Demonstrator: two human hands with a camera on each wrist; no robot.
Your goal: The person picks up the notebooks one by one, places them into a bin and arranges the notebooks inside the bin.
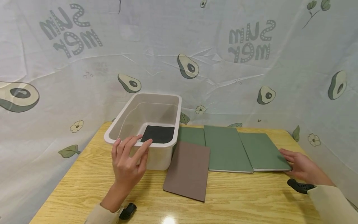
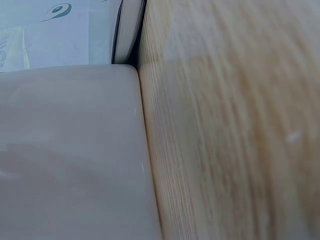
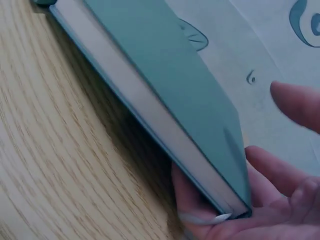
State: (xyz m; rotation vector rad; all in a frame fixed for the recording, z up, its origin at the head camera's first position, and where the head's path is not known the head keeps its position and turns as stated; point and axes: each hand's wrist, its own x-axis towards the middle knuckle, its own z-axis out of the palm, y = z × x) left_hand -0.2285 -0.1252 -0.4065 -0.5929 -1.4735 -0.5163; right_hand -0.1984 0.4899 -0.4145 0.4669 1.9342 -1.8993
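Note:
In the head view, my left hand point(image 1: 128, 163) rests with bent, spread fingers at the near rim of a beige plastic bin point(image 1: 160, 157). A dark flat panel point(image 1: 158, 134) lies on the bin's floor. At the far right, my right hand point(image 1: 303, 166) holds the near right corner of a green hardcover book point(image 1: 264, 151). In the right wrist view, a digit point(image 3: 187, 197) goes under the book's cover, another lies beside its edge, and one finger stands apart. The book's near edge shows a shadow beneath it.
Another green book point(image 1: 226, 149) lies left of the held one. A third green book point(image 1: 191, 135) is partly covered by a brown book point(image 1: 187, 171) beside the bin. The wooden table point(image 1: 237, 196) ends at a patterned curtain point(image 1: 218, 77).

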